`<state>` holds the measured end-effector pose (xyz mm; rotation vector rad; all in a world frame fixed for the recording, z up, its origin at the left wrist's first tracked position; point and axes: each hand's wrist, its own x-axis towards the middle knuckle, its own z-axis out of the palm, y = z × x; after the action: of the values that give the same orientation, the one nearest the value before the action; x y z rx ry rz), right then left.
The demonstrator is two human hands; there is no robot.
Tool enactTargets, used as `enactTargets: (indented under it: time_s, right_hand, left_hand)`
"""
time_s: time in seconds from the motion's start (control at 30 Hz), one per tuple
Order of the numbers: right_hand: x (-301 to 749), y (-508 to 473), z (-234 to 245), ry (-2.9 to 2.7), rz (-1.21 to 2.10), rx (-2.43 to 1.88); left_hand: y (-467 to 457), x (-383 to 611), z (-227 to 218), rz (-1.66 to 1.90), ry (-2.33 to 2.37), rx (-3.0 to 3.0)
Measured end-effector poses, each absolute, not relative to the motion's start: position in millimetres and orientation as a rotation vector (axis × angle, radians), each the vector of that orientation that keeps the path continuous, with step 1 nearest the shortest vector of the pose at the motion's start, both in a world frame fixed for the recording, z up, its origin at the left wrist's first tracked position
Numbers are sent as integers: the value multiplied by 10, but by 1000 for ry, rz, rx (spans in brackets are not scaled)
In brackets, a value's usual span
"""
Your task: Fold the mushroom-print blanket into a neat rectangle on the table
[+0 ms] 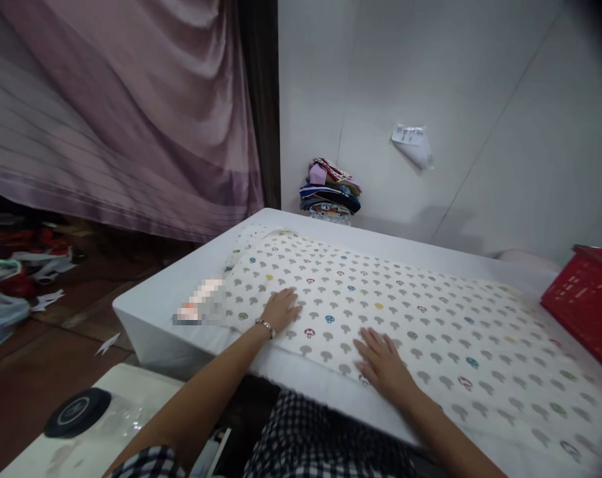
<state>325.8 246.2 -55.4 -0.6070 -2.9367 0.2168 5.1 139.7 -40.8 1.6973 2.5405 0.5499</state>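
Observation:
A long white fabric [410,292] printed with small grey and coloured mushrooms lies spread over the white table [151,292]. My left hand [279,311] rests palm down on the cloth near its left part, fingers stretched out, a bracelet at the wrist. Further right, my right hand [380,362] lies flat on the same fabric by its near edge, fingers spread. Neither hand grips anything. At the fabric's far left end its edge is slightly rumpled. A blurred-out item [201,302] lies on the table just left of the cloth.
A red plastic basket [587,305] stands at the table's right end. Folded clothes [330,189] are stacked beyond the far edge, against the white wall [430,60]. A pink curtain [146,119] hangs at left. Lower left, a black round object [78,411] sits on a white surface.

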Motion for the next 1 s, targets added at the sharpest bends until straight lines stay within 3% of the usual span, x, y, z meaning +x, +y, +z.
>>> enactTargets:
  time_s: [0.17,0.3,0.53,1.0]
  right_hand:
    - [3499,2304,-511,-2807,237,-561]
    - [3867,2222,-586,-2669,263,-542]
    - [4393,2351,-686,-2634,162,-488]
    - [5444,3061,-1160,-2678,-248,-617]
  left_hand:
    - [1136,2,-279,872,2563,1646]
    - [706,192,-269,989,2352,2000]
    - [475,459,-302,739,2171,2295]
    - [394,98,-184,308,2784,1757]
